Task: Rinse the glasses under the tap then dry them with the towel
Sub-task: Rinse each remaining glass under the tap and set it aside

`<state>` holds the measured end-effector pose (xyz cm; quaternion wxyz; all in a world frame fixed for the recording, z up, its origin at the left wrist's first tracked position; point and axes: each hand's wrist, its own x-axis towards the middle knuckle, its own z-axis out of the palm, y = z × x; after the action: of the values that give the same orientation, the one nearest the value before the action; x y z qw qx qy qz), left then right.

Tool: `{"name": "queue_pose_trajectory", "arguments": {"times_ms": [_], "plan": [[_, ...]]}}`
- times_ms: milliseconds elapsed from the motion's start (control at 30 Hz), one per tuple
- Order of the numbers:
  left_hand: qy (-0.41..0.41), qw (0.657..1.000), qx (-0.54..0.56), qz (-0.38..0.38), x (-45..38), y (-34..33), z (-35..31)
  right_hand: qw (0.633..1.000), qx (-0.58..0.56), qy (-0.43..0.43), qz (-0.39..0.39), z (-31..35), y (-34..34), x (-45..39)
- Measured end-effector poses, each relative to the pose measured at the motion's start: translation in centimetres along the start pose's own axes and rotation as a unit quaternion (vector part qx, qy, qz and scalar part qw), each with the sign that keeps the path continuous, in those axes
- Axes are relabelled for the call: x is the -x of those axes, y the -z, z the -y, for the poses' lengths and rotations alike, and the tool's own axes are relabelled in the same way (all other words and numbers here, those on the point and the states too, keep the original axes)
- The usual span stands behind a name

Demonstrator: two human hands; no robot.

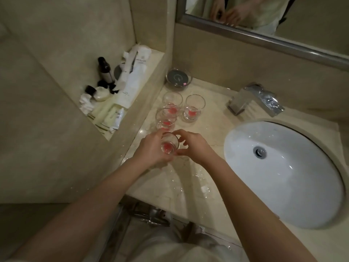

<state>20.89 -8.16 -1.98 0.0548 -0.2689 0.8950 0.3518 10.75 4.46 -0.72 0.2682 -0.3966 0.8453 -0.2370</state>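
A clear glass with a red mark at its base (168,145) is held above the wet counter between both hands. My left hand (151,148) curls round its left side. My right hand (192,145) pinches its right side with thumb and fingers. Three more clear glasses with red marks stand behind it: one just beyond (165,118), one at the back left (172,100), one at the back right (194,108). The chrome tap (258,100) stands at the back of the white basin (294,186). No water runs. No towel is in view.
A round glass dish with a dark lid (178,78) sits in the counter's back corner. A raised ledge on the left holds toiletry bottles (104,69), tubes and white packets (132,82). A mirror (264,19) hangs above. Water drops lie on the counter (188,186).
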Motion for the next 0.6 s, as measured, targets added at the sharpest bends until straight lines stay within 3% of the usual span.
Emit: {"name": "queue_pose_trajectory", "arguments": {"times_ms": [600], "plan": [[-0.065,0.996,0.032,0.051,-6.2,-11.2,-16.0,0.978,-0.131,-0.117,-0.115,-15.7,10.0,8.4]]}}
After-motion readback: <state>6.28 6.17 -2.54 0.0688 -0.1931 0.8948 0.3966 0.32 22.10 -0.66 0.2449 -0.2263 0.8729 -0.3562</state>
